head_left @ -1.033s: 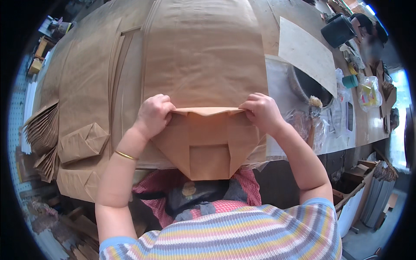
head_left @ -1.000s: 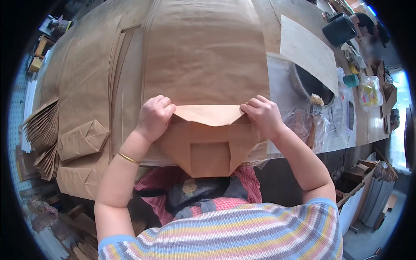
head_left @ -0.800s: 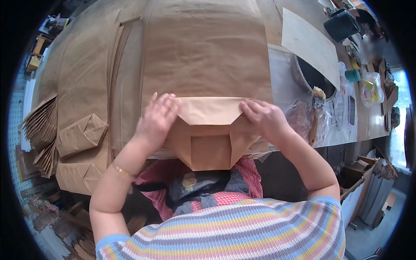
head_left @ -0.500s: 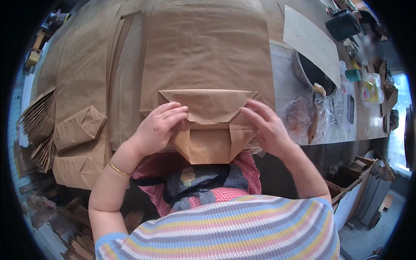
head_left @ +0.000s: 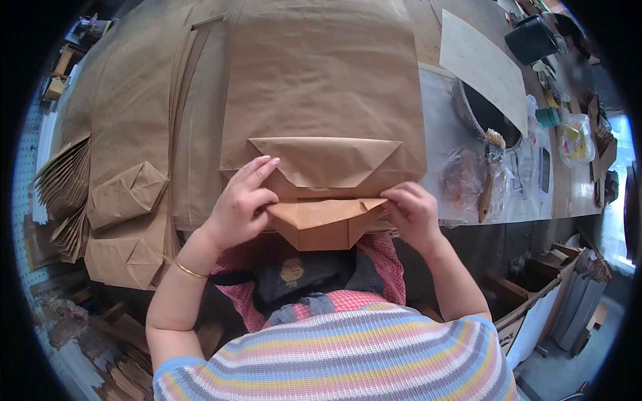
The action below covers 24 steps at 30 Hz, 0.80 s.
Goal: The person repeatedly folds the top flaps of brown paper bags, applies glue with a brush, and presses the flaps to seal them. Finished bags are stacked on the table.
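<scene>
The brown paper bag point(head_left: 324, 80) lies between the two hands and stretches away beyond them, with a folded band point(head_left: 334, 160) across it just past the fingertips. Its near flap point(head_left: 321, 215) spans the gap from hand to hand, its upper edge slightly raised. The left hand point(head_left: 244, 204) is partly spread, two fingers reaching onto the band's left end, the lower digits at the flap's left corner; whether they pinch it I cannot tell. The right hand point(head_left: 411, 208) is nearly closed, fingertips gripping the flap's right corner. Left of the left hand lie more folded bags point(head_left: 130, 194). Right of the right hand, a brush point(head_left: 491, 177) rests on clear plastic point(head_left: 461, 175), and beyond it a pale board point(head_left: 483, 70) partly covers a dark tub point(head_left: 476, 120).
</scene>
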Each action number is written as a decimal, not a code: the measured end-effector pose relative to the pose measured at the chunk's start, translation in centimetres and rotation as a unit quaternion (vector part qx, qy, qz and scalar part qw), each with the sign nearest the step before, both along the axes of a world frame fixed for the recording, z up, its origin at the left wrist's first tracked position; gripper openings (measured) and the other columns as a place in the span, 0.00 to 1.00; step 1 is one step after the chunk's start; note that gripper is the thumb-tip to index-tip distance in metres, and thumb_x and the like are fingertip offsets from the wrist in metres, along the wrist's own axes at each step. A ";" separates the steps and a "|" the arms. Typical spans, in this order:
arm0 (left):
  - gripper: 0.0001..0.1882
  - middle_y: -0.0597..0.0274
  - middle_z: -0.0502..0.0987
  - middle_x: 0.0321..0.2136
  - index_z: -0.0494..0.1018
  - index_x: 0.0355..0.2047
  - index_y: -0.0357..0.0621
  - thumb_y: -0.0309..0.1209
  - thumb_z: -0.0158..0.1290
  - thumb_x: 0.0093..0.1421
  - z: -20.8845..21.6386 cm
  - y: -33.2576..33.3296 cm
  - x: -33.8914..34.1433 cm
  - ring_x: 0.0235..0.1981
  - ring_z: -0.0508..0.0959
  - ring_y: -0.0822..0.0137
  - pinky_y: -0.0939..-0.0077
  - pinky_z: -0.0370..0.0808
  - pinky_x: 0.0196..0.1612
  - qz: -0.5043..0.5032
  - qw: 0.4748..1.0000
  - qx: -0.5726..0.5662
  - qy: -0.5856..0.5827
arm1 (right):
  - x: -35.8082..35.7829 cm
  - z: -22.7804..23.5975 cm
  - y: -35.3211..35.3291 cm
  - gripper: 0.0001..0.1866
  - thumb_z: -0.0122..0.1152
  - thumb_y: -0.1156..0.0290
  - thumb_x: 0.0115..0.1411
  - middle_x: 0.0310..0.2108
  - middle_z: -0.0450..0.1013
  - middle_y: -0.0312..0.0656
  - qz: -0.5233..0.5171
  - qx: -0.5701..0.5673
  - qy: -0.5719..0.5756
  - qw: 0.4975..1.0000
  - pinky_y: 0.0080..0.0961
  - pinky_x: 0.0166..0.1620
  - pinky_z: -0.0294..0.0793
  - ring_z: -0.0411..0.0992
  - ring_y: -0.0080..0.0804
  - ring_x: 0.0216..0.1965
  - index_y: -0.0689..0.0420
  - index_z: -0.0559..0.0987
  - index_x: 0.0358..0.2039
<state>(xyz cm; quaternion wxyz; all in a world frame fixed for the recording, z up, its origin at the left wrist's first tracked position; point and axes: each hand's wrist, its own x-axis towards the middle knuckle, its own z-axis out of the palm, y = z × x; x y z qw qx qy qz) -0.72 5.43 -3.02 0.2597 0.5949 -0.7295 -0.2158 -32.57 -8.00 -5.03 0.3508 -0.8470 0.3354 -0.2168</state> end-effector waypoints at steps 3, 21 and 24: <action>0.06 0.52 0.75 0.43 0.70 0.23 0.35 0.18 0.57 0.49 0.0 -1.9 -0.6 0.46 0.73 0.53 0.64 0.70 0.50 0.117 0.987 0.005 0.112 | 2.1 0.8 -2.5 0.06 0.67 0.74 0.49 0.30 0.75 0.43 -0.003 -0.011 -0.042 0.999 0.33 0.40 0.72 0.72 0.41 0.35 0.60 0.80 0.27; 0.28 0.53 0.77 0.25 0.71 0.25 0.40 0.56 0.59 0.53 -2.3 -8.2 -3.4 0.31 0.79 0.50 0.57 0.75 0.33 0.385 0.893 0.094 -0.213 | 8.8 -1.0 -3.9 0.26 0.67 0.45 0.51 0.20 0.74 0.41 -0.216 -0.147 0.243 0.934 0.34 0.27 0.73 0.76 0.40 0.24 0.56 0.75 0.16; 0.27 0.56 0.78 0.28 0.70 0.23 0.41 0.55 0.63 0.50 -1.2 -6.4 -2.9 0.33 0.79 0.53 0.61 0.75 0.36 0.376 0.903 0.043 -0.204 | 6.8 -0.7 -3.8 0.16 0.69 0.56 0.52 0.24 0.75 0.42 -0.193 -0.002 0.032 0.981 0.37 0.33 0.74 0.75 0.41 0.28 0.57 0.79 0.24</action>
